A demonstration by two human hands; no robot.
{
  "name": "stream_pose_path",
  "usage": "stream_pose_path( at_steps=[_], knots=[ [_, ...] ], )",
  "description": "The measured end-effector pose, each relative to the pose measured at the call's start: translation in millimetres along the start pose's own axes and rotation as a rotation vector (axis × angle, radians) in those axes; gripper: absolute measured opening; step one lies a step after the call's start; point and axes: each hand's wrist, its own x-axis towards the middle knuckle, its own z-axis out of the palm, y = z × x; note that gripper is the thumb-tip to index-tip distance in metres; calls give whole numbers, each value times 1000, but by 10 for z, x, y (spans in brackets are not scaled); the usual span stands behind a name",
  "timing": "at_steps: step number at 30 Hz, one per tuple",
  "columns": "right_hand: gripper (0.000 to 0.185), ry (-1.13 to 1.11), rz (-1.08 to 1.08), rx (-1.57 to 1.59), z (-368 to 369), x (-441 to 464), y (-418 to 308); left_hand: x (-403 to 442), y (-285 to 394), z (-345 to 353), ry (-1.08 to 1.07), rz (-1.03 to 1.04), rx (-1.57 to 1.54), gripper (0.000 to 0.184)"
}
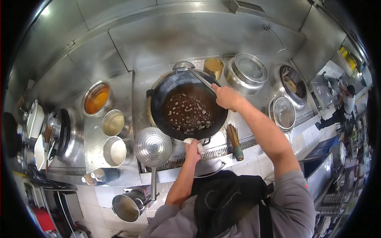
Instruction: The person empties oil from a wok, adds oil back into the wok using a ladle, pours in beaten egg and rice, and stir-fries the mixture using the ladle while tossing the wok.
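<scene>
Wok (158,107), at the middle of the range, bears a dark liquid (183,104) strewn with pale pieces (195,118); to judge by this, the ingredients are in and the cooking is under way; how near they are to done I cannot tell from where I stand. Emptying the wok is a step not yet done; its contents lie spread over the bottom.

The right hand (225,97) is closed round the handle of a ladle (202,79), whose bowl lies by the far rim, out of the liquid (whether it touches the rim is unclear); the left hand (191,149) grips a white cloth (201,149) at the near edge, any hold on the metal beneath being hidden.

Just beside the wok, a perforated strainer (153,146) lies to the left and a bristle brush (233,139) to the near right; farther out stand a bowl of orange liquid (98,99), two small pots (106,123) and, on the right, a lidded pot (251,70).
</scene>
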Motion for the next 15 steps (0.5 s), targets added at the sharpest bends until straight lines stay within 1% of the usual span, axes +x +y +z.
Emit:
stream_pose_path(
  at_steps=[1,2,3,4,6,7,8,9,11,14,15],
  knots=[
    [34,5,-7,-3,-198,35,-64,5,-11,-24,-26,23,-8,39],
    [32,-140,12,47,-421,88,-124,14,-26,-47,-50,44,-15,43],
    [31,-287,32,98,-569,159,-150,1,-16,-48,-47,48,-20,43],
    [24,-307,9,98,-590,258,-107,-26,7,-42,-65,54,-35,43],
    [21,-336,4,93,-644,384,-63,-57,44,-26,-81,62,-48,44],
    [20,-365,5,90,-672,415,-52,-63,53,-18,-55,101,-41,43],
    [21,-362,6,115,-696,424,-17,-81,50,-22,-27,137,-32,42],
    [21,-368,9,122,-722,437,10,-103,61,-20,-21,132,-26,42],
    [20,-397,6,95,-748,453,74,-164,120,12,-5,191,40,30],
    [20,-412,58,142,-994,290,33,-241,180,69,-42,172,44,29],
    [24,-427,92,158,-1078,226,21,-277,179,104,-65,148,44,29]
  ],
)
